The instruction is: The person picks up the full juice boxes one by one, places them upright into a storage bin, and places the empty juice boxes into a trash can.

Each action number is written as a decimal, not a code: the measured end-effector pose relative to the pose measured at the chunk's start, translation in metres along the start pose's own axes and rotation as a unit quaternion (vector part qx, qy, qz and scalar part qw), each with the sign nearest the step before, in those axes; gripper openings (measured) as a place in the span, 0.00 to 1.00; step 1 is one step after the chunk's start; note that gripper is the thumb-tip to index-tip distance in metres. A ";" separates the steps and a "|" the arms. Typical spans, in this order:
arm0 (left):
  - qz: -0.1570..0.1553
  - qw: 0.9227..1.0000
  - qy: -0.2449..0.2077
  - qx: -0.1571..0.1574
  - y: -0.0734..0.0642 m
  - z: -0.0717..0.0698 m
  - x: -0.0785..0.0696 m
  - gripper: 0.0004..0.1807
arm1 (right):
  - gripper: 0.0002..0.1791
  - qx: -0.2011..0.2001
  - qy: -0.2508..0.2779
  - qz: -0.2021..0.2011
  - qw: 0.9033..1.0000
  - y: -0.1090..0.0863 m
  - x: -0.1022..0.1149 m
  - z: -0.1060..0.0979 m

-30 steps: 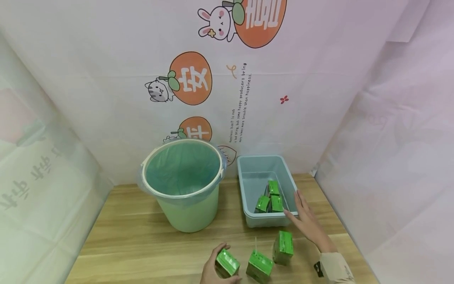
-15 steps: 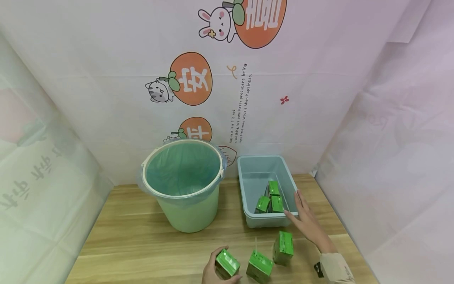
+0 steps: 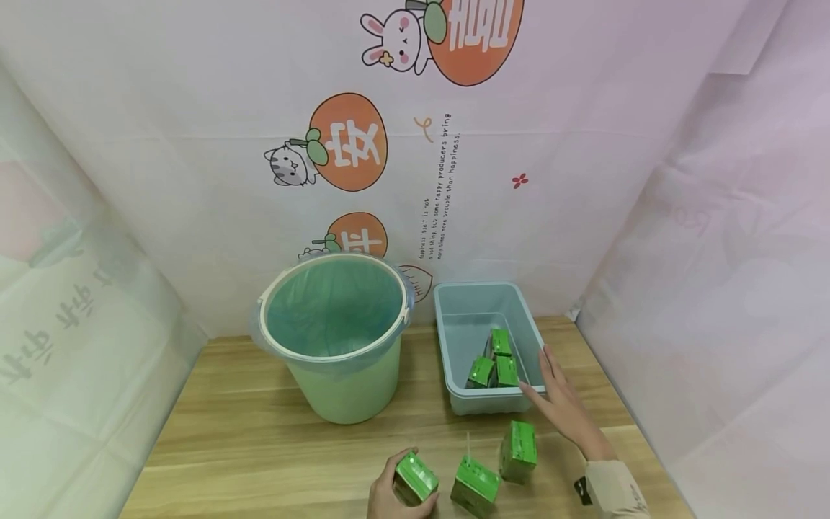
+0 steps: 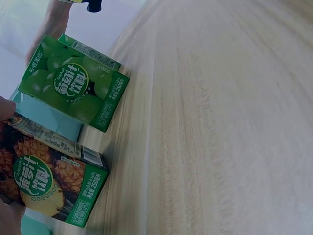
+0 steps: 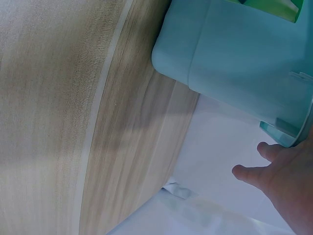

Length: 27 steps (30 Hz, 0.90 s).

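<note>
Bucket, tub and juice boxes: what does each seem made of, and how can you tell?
Bucket: probably smooth plastic; its round wall is evenly coloured. Tub: likely matte plastic, with rounded, moulded-looking corners. Juice boxes: probably glossy coated cardboard; printed, shiny, folded edges.

Found head view bright and evenly lit, tinted pink on the right wall (image 3: pixel 733 252), greenish on the left wall (image 3: pixel 78 223). Noted small glints on the held carton (image 3: pixel 417 477) and deeper shade inside the bucket (image 3: pixel 333 306). Logged left wrist view as dimmer, bluish, with pale sheen on the tabletop (image 4: pixel 220 122) and that carton in focus. Saw in right wrist view a soft shadow across the tabletop beside the blue bin (image 5: pixel 234 63).
</note>
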State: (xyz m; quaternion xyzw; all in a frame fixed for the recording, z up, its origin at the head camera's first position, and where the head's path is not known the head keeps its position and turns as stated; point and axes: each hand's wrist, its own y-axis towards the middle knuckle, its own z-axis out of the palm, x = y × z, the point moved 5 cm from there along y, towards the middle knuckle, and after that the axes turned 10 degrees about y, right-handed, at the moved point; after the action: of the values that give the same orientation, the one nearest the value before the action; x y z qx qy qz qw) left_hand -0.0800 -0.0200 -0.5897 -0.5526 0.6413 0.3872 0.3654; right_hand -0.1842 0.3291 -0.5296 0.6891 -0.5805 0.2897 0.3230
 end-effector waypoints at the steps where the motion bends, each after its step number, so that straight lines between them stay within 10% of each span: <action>1: 0.005 1.000 -0.001 0.001 0.001 0.000 0.000 0.39 | 0.51 0.000 -0.001 -0.001 1.000 0.000 0.000 0.000; 27: 0.001 1.000 -0.004 -0.019 0.020 -0.014 -0.008 0.35 | 0.51 0.000 -0.003 -0.003 1.000 0.000 0.002 0.000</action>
State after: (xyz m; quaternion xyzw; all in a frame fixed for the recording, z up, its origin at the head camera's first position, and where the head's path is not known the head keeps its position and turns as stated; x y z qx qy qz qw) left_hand -0.0991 -0.0270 -0.5745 -0.5572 0.6329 0.4015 0.3575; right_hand -0.1835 0.3281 -0.5279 0.6918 -0.5793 0.2868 0.3218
